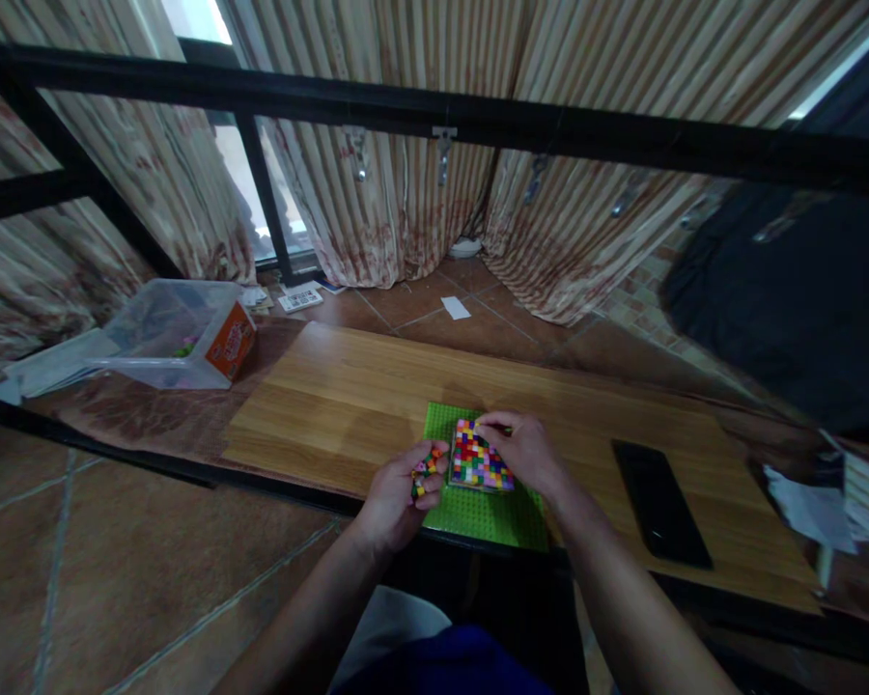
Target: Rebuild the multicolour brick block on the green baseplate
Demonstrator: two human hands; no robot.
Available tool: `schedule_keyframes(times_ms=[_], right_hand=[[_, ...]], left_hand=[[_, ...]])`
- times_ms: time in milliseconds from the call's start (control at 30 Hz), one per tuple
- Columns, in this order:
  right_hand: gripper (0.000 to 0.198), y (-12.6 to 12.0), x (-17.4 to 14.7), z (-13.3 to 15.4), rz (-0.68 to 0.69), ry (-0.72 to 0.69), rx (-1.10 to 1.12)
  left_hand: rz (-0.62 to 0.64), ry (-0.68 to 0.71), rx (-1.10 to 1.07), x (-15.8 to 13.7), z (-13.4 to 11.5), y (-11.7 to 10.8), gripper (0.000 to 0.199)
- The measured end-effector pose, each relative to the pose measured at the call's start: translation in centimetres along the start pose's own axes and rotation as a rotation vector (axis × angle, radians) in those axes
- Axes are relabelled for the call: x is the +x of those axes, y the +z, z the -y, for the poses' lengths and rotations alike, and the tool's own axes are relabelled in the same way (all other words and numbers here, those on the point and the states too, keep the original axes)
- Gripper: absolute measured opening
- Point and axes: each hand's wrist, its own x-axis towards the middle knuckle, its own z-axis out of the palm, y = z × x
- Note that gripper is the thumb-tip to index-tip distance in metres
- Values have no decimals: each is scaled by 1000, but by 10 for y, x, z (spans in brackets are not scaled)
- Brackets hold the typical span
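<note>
Multicoloured brick block (pixel 484 461) on green baseplate (pixel 489 522)

We list the block atop the baseplate, itself on a wooden tabletop (pixel 354 386). Left hand (pixel 398 494): fingers curled around loose bricks (pixel 427 466), just beside the block. Right hand (pixel 524 450): fingers bent at the block's far edge; whether they pinch a brick, we cannot tell. Clear bin (pixel 174 373): far left.

The left hand (pixel 393 494) cups loose bricks (pixel 427 465) just beside a multicoloured mosaic (pixel 482 461) on a green baseplate (pixel 493 524), the right hand (pixel 519 450) has its fingers at the mosaic's top, and a black slab (pixel 661 504), clear bin (pixel 181 373) and curtains (pixel 412 217) lie farther out.
</note>
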Motion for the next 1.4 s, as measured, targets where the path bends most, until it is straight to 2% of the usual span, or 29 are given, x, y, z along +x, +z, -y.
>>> schedule_keyframes(times_ms=[67,200,267,367,500,700,967,1100,1200,1400], right_hand=[[19,1,-3,1,-30,-10,-36],[21,4,-21,13,-272,-103,-89],[20,6,-35,25,-317,-156,-31],[18,12,-55,44,-221,-156,94],[18,19,-65,55,-136,-31,277],[13,27,-65,50,-137,68,454],[11,31,-67,48,-115,118,632],[19,23,-67,44,-165,102,578],[26,12,-66,35,-250,79,433],[32,-11,-59,15,-276,76,120]], left_hand=[[17,4,5,-1,0,1,15],[27,12,25,-3,0,3,16],[22,17,49,-4,0,4,18],[15,41,96,-5,2,6,21],[23,86,164,-6,8,9,24],[20,119,260,-9,18,14,26],[7,124,320,-10,24,18,30],[28,122,303,-8,23,18,30],[9,130,293,-7,19,14,32],[-65,166,283,-6,9,6,36]])
